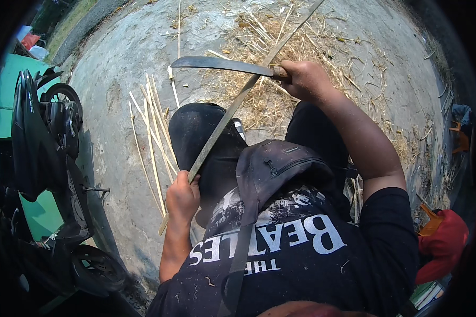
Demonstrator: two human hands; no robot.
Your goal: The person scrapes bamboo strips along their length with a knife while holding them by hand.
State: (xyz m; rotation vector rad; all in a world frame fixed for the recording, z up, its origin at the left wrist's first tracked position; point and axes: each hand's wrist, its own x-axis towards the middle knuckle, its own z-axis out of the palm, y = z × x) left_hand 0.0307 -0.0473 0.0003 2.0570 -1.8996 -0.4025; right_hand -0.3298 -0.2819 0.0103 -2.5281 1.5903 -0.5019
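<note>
My left hand [183, 198] is closed around a long, flat bamboo strip [225, 119], which slants from beside my left thigh up past the top right of the view. In my right hand [308, 80] is the wooden handle of a machete [222, 64]. Its dark, curved blade points left and crosses the strip near the handle; I cannot tell whether they touch. Several thin pale bamboo strips [154, 132] lie on the ground beside my left knee.
A heap of straw-coloured shavings [269, 90] spreads over the concrete ground [121, 79] ahead of my knees. To the left stands a black motorcycle [42, 142]. At the lower right a red cloth [447, 240] hangs by an orange chair [430, 222]. A dark bag [280, 169] rests across my lap.
</note>
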